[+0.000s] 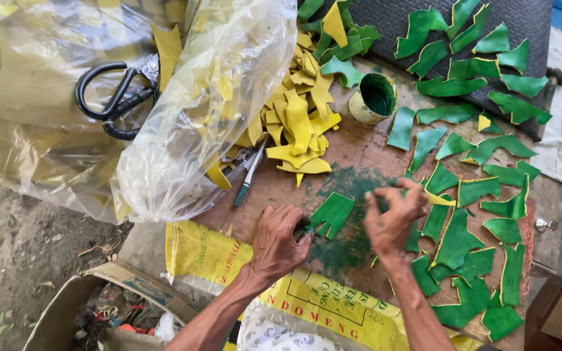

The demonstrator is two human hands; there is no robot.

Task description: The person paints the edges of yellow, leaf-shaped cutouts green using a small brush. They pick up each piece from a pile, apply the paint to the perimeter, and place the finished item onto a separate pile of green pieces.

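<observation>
Nearest the camera, a yellow sack [323,311] is lying over the board's [274,188] near edge, and a cardboard box [99,305] of scraps is sitting on the ground to the left.

Just beyond the sack, the person's two hands are working over a green paint stain [352,221] on the board. The left hand [280,242] is closing on the left end of a green leaf cutout [332,213], fingers curled round it and pressing it down on the stain. The right hand [393,221] is hovering just right of the cutout, thumb and forefinger pinching together; whether they are holding something small cannot be told, as the tips are blurred.

To the right of that hand, many painted green pieces [482,221] with yellow edges are lying spread out, some overlapping, running from the near right corner up to the dark mat [398,16] at the back.

Farther in, a green-handled tool [248,175] is lying slanted beside a pile of unpainted yellow pieces [297,123]. A small tin [373,99] with green paint inside is standing just right of that pile.

At the left, a clear plastic bag [203,110] holding more yellow pieces is slumping over the board, and black-handled scissors [115,97] are resting on it.
</observation>
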